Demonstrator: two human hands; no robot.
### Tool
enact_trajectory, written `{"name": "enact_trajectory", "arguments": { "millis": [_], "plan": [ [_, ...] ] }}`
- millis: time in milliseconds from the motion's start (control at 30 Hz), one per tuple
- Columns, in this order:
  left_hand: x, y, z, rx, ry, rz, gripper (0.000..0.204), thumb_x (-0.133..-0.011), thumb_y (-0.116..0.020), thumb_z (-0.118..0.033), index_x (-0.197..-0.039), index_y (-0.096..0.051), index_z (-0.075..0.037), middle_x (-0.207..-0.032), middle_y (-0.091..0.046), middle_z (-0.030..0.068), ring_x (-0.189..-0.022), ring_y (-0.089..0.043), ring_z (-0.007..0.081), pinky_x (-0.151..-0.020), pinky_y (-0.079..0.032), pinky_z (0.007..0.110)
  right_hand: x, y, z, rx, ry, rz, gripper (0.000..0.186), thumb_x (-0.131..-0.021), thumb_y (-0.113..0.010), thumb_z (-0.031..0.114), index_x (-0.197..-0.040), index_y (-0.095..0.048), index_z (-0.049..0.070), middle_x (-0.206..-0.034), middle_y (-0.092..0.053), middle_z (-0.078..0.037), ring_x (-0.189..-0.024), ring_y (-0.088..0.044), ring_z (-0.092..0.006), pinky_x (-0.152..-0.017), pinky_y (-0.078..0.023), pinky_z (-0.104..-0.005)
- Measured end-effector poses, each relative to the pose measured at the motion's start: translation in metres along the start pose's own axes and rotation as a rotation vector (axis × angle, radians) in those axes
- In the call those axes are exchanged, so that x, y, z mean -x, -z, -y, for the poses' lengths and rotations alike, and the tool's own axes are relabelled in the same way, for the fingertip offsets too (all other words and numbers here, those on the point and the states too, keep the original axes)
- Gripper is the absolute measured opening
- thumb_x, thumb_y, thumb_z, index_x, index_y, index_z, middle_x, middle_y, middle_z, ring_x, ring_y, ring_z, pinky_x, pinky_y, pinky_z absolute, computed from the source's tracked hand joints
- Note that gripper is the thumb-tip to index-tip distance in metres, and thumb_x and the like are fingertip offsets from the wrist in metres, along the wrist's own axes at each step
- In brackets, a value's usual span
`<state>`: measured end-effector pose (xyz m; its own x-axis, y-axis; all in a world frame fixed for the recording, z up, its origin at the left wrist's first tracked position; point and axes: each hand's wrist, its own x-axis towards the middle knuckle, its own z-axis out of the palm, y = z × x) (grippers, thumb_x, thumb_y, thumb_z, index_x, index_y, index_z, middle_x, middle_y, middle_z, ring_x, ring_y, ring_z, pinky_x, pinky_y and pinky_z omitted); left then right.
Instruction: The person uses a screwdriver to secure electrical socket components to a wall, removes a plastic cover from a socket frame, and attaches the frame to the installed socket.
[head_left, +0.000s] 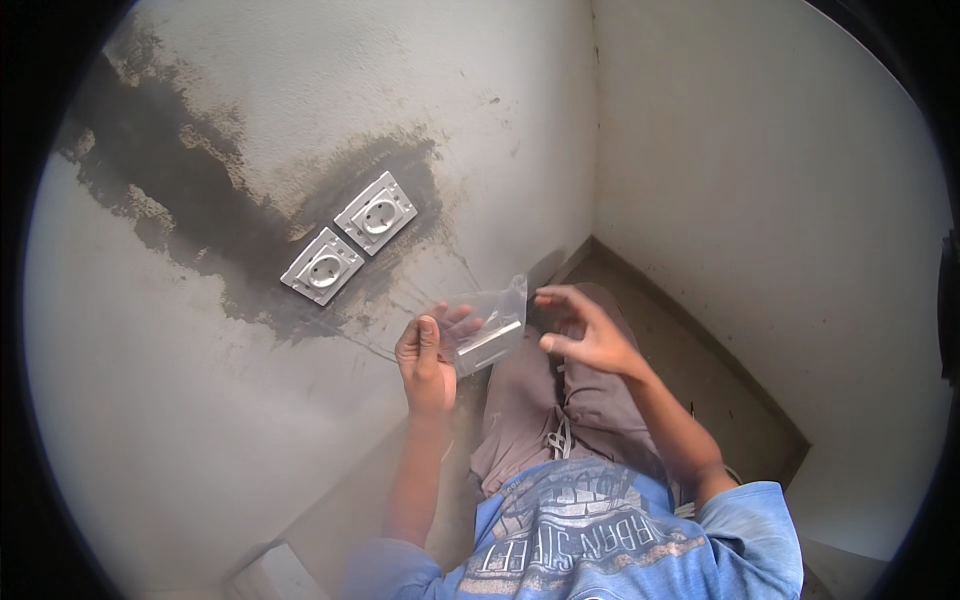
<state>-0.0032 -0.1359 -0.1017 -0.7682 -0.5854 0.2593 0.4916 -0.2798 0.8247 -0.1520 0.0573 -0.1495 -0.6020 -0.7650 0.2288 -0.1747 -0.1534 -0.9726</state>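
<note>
In the head view, one clear bag (503, 308) (one white strip (489, 344) shows on it) is held between thumb and fingers of the raised left hand (425, 358). The right hand (595, 338) is poised just beside it, fingers bent, parted, unloaded. Two sockets (380, 216) are seen beyond the left fingers.

Two wall sockets (376, 215) are seen, with one round well (324, 270) counted in each. One left hand (425, 352) and one right hand (600, 342) are shown, two in all. One clear plastic bag (508, 303) is counted, and one white strip (489, 343) is seen within its outline. Two walls (740, 150), one blue T-shirt (590, 525) and one pair of trousers (525, 405) are also counted.
</note>
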Motion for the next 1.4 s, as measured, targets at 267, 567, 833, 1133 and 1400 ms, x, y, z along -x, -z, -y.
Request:
{"name": "enact_trajectory", "arguments": {
  "millis": [267, 567, 833, 1133, 1400],
  "plan": [
    [0.010, 0.006, -0.020, 0.120, -0.041, 0.547, 0.056, -0.106, -0.040, -0.052, -0.108, -0.071, -0.006, -0.087, -0.073, 0.0112, -0.086, -0.070, 0.0240, -0.089, -0.051, 0.043, -0.006, -0.037, -0.042, -0.387, 0.176, -0.004, 0.022, -0.092, -0.061, -0.006, -0.110, -0.071, 0.001, -0.122, -0.062, -0.010, -0.107, -0.062, -0.0167, -0.092, -0.052, -0.0308],
    [0.019, 0.012, -0.013, -0.306, 0.332, -0.030, 0.046, -0.102, -0.052, -0.043, -0.089, -0.067, -0.002, -0.080, -0.061, 0.0028, -0.079, -0.054, 0.0085, -0.076, -0.044, 0.026, -0.015, 0.008, 0.028, 0.073, 0.577, -0.035, 0.036, -0.069, -0.072, -0.016, -0.094, -0.080, 0.009, -0.116, -0.067, -0.012, -0.103, -0.068, -0.0244, -0.085, -0.056, -0.0334],
    [0.019, 0.009, -0.026, -0.448, 0.382, 0.190, 0.023, -0.091, -0.071, -0.024, -0.082, -0.071, -0.003, -0.075, -0.062, -0.0036, -0.071, -0.048, 0.0036, -0.066, -0.036, 0.023, -0.018, 0.010, 0.026, 0.173, 0.638, -0.038, 0.034, -0.071, -0.074, -0.013, -0.095, -0.080, 0.010, -0.117, -0.065, -0.014, -0.105, -0.068, -0.0249, -0.086, -0.058, -0.0339],
    [0.020, 0.007, -0.032, -0.472, 0.386, 0.176, 0.020, -0.092, -0.072, -0.020, -0.082, -0.070, -0.002, -0.075, -0.063, -0.0035, -0.071, -0.051, 0.0032, -0.067, -0.038, 0.021, -0.017, 0.011, 0.021, 0.227, 0.593, -0.053, 0.036, -0.068, -0.076, -0.010, -0.098, -0.079, 0.011, -0.121, -0.062, -0.013, -0.109, -0.065, -0.0279, -0.093, -0.056, -0.0386],
    [0.018, 0.015, -0.022, -0.432, 0.402, 0.057, 0.025, -0.095, -0.069, -0.022, -0.082, -0.068, -0.001, -0.073, -0.060, -0.0033, -0.071, -0.053, 0.0041, -0.067, -0.041, 0.022, -0.013, -0.001, 0.027, 0.601, 0.795, -0.077, 0.034, -0.070, -0.078, -0.002, -0.099, -0.077, 0.015, -0.110, -0.069, -0.003, -0.109, -0.062, -0.0265, -0.095, -0.050, -0.0435]
  ]
}}
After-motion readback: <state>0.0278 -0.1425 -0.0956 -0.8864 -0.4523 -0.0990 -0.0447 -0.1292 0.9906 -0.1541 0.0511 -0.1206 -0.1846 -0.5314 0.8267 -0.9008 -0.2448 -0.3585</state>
